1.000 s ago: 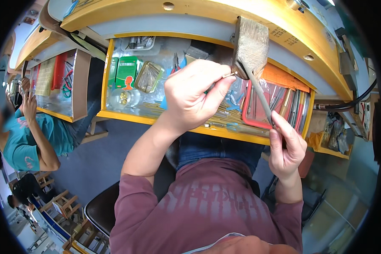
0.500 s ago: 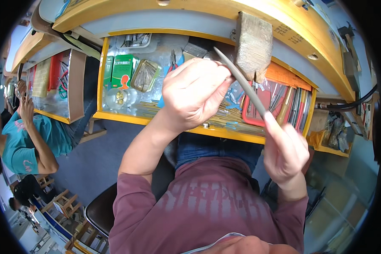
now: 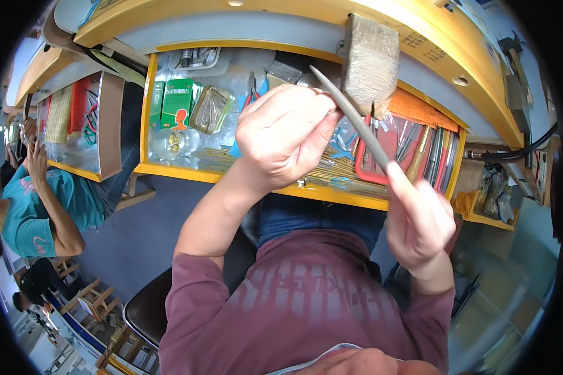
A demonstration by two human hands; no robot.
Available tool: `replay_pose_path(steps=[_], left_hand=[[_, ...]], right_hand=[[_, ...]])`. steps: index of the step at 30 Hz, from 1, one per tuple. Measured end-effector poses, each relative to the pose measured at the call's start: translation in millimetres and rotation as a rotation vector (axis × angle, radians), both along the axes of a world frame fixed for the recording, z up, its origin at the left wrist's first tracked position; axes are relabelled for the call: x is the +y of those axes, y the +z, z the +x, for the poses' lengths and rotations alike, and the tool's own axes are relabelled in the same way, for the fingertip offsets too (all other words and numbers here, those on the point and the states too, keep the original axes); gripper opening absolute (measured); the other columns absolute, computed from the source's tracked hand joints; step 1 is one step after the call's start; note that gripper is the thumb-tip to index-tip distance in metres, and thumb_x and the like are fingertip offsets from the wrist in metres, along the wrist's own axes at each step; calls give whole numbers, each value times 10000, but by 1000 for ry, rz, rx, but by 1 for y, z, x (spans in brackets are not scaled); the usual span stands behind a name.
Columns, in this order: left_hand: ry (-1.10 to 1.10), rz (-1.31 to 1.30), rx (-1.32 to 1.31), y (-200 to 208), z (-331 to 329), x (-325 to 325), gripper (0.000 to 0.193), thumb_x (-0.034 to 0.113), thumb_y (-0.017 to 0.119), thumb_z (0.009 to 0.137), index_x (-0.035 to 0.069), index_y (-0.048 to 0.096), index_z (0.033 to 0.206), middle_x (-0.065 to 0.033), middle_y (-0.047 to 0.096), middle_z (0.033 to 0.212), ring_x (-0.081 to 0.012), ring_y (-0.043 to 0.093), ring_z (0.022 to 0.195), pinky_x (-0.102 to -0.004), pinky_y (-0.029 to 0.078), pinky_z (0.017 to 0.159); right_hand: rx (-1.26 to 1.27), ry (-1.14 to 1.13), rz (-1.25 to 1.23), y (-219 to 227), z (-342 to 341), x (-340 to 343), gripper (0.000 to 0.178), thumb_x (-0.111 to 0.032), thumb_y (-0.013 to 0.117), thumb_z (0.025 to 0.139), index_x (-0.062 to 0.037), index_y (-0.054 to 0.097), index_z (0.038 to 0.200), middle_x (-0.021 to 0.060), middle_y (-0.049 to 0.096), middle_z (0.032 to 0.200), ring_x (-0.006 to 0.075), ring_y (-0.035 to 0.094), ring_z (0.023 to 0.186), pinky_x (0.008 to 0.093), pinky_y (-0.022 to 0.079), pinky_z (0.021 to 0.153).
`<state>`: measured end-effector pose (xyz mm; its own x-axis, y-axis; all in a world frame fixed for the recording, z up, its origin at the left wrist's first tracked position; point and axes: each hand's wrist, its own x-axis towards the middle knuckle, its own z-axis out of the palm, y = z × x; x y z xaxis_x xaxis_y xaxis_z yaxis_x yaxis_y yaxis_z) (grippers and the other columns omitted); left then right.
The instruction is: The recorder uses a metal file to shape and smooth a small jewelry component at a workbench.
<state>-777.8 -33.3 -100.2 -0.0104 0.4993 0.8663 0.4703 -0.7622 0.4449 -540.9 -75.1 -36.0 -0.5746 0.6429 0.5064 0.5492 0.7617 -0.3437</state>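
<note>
A long grey tapered file (image 3: pixel 360 125) slants above the open drawer, its narrow tip up near the wooden block. My right hand (image 3: pixel 419 222) is closed on its lower end, the index finger stretched along it. Close beside the file's upper part, my left hand (image 3: pixel 288 131) is closed in a pinch, fingertips toward the file. Whatever sits in that pinch is too small or hidden to make out. Just beyond the file juts a worn wooden bench pin (image 3: pixel 371 59) with a notch in its near end.
The yellow-edged drawer (image 3: pixel 244 192) holds a green box (image 3: pixel 180 100), a tin of thin metal pieces (image 3: pixel 211 111), pliers (image 3: pixel 251 89) and a red tray (image 3: pixel 372 172) of tools. Above runs the wooden bench edge (image 3: pixel 281 11). A person in teal (image 3: pixel 53 209) sits at left.
The file and both hands keep nearly the same pose. The bench and drawer appear shifted slightly up and left in the picture.
</note>
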Motion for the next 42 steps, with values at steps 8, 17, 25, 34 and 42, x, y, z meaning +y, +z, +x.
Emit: replay_pose_path(steps=[8,17,25,34,42], left_hand=[[11,-55,-9,2,-1,-3,136,-83,776,840,-52,743,969,-141,732,847,-239,692,726,-324,564,673],[39,-51,11,2,-2,-3,146,-73,768,857,-73,732,999,-145,729,841,-253,683,715,-334,553,659],[-283,-513,-434,4,2,-32,182,-93,769,880,-53,710,1047,-132,736,936,-192,745,834,-310,625,733],[-715,-928,-935,39,13,-45,123,-28,688,970,-69,662,1083,-183,738,936,-262,771,813,-351,661,681],[-993,-974,-1076,49,24,-36,225,143,623,1057,-54,640,1163,-153,741,933,-237,763,787,-318,637,588]], right_hand=[[96,-41,37,13,-2,-4,428,143,750,796,59,720,1215,86,600,696,192,580,560,307,454,511],[-8,48,-63,15,-28,21,353,175,696,852,81,715,1192,164,690,834,197,545,566,301,451,529],[254,-39,-63,-8,2,15,300,98,732,903,89,701,1202,180,760,968,148,673,703,259,532,633],[838,17,-888,4,-13,7,74,5,705,978,36,686,1042,-46,622,798,-16,496,670,163,374,592],[1011,43,-981,10,-17,6,67,-44,685,1001,16,684,1030,-14,632,756,1,485,594,170,337,531]])
